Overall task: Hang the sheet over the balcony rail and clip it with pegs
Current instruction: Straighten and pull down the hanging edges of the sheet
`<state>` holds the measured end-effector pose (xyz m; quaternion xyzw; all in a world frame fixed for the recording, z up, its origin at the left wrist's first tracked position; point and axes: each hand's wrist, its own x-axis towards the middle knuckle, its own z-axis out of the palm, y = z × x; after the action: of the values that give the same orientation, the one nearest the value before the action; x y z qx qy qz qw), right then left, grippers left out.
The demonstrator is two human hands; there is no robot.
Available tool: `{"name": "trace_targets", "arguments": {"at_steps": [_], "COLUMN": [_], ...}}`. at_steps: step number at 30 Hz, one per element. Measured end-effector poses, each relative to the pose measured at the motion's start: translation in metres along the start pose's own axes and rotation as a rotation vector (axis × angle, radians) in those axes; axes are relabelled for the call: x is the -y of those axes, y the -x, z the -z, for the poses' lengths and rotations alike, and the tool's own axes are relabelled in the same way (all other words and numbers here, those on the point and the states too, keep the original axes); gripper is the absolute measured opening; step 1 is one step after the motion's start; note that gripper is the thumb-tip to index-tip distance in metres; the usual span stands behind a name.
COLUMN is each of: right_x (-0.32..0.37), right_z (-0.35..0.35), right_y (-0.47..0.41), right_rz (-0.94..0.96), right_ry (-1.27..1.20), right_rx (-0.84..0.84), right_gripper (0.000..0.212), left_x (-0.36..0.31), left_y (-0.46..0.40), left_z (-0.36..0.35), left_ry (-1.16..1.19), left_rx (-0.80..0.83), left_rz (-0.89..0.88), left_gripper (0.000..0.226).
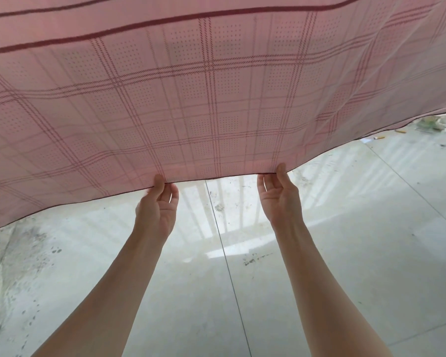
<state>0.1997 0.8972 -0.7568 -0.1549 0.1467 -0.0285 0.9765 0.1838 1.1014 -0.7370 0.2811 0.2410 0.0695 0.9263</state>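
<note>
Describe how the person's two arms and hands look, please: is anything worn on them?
Both arms are bare up to the frame's lower edge, with no sleeves showing. The left hand and the right hand wear no gloves. No watch, bracelet or ring shows.

Two bare forearms; no sleeves, rings or watch; short nails.

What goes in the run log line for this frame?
sheet lifted | left hand, right hand pinch near hem | pegs unseen | tiled floor below
</note>
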Motion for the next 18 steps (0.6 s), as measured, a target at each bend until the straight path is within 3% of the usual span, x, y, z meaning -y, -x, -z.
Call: {"name": "trace_targets", "arguments": {"at_steps": [5, 10, 12, 14, 18], "right_x": [0.010, 0.023, 0.029, 0.037, 0.053], "right_z": [-0.003, -0.006, -0.008, -0.010, -0.018], "right_y": [-0.005, -0.005, 0.002, 0.008, 0.024], "right_rz": [-0.006, -0.046, -0.064, -0.095, -0.198], "right_ry": [-0.088, 0.125, 0.253, 0.314, 0.180], "right_rx": [0.001, 0.020, -0.014, -0.057, -0.093], "right_gripper": [0.014, 0.015, 0.013, 0.012, 0.016], "left_x": [0.010, 0.043, 0.062, 0.071, 0.058], "left_y": [0.012, 0.028, 0.035, 0.038, 0.027], "left_z": [-0.009, -0.031, -0.045, -0.056, -0.059], "left_ry": [-0.007, -0.203, -0.235, -0.207, -0.241], "left_rx": [0.076, 0.255, 0.206, 0.076, -0.083], "left_rz": [0.029, 0.185, 0.230, 0.252, 0.224], "left_gripper": [0.006, 0.039, 0.037, 0.020, 0.008]}}
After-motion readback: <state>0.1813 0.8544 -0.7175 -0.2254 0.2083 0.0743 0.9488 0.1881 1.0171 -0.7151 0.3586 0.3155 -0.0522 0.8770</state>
